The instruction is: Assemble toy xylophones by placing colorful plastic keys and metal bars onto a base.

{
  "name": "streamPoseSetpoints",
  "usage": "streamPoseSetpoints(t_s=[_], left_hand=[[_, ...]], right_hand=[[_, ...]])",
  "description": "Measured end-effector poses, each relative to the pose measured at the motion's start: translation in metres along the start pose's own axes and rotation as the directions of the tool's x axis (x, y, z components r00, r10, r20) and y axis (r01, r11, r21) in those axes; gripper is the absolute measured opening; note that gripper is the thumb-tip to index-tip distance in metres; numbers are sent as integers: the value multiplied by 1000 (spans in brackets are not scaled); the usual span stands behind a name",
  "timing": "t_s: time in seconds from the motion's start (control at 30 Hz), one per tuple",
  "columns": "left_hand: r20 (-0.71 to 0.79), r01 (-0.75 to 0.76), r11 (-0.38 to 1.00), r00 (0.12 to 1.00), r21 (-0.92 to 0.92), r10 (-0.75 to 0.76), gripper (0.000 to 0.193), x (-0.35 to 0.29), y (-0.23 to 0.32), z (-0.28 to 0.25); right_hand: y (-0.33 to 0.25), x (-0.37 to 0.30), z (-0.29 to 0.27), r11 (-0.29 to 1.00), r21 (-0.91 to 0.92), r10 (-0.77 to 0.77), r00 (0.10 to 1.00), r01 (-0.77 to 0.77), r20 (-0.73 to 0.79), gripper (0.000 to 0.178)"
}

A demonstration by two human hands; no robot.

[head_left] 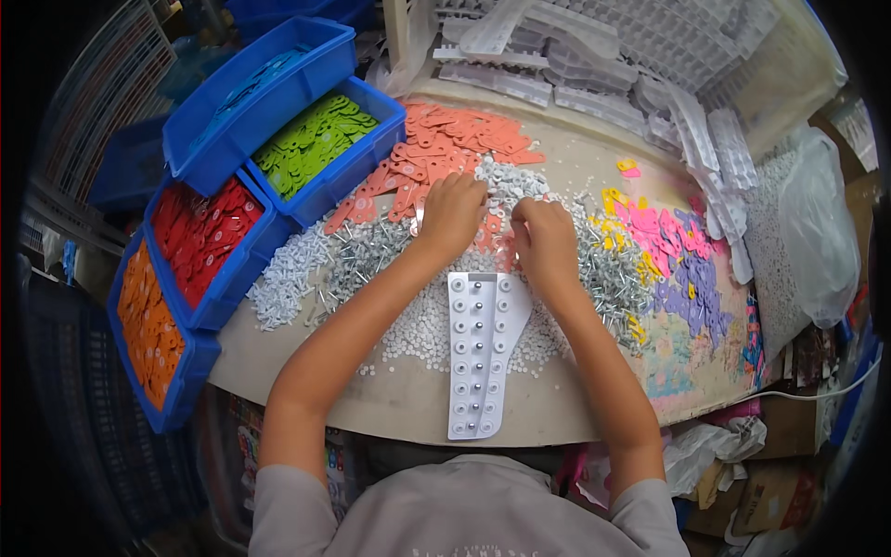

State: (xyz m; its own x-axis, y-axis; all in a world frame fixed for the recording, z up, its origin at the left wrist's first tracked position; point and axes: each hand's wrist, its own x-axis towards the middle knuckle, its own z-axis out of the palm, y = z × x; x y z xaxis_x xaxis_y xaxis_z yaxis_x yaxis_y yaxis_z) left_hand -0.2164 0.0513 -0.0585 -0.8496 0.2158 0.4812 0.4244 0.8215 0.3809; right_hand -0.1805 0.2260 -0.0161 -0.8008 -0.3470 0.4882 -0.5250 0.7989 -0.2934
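Note:
My left hand (453, 215) is at the near edge of a heap of flat coral plastic pieces (464, 130), its fingers bent and close together. My right hand (546, 238) is curled just to its right, beside small white plastic parts (515, 183). Any small part in either hand is hidden by the fingers. A few coral pieces lie between the hands. Below them, a white plastic jig (478, 371) lies lengthwise toward me. White ringed discs line its two sides, and a row of metal studs runs down its middle.
Blue bins (190, 320) at left hold orange, red, green and blue pieces. Metal pins (613, 278) and white discs (418, 325) cover mid-table. Pink pieces (654, 232) and purple pieces (696, 292) lie right. Clear plastic trays (594, 56) stack behind; a plastic bag (821, 232) stands far right.

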Motion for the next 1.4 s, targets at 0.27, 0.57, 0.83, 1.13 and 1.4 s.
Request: streamPoseSetpoints(t_s=[0.27, 0.57, 0.83, 1.13, 1.4], left_hand=[[14, 112, 987, 994, -119, -111, 13, -3, 6, -15], [250, 155, 818, 968, -554, -14, 16, -125, 69, -121], [292, 323, 748, 940, -580, -178, 14, -176, 90, -109], [376, 515, 648, 856, -561, -355, 11, -174, 101, -110], [1, -20, 965, 1000, -263, 21, 20, -183, 90, -102]], right_hand=[[-49, -56, -63, 877, 439, 201, 979, -198, 40, 10], [-62, -129, -92, 662, 551, 285, 851, -508, 442, 11], [-75, -132, -77, 803, 469, 192, 905, -367, 381, 9], [-77, -139, -65, 849, 402, 223, 922, -343, 316, 12], [-81, -144, -61, 965, 257, 20, 994, -48, 110, 17]])
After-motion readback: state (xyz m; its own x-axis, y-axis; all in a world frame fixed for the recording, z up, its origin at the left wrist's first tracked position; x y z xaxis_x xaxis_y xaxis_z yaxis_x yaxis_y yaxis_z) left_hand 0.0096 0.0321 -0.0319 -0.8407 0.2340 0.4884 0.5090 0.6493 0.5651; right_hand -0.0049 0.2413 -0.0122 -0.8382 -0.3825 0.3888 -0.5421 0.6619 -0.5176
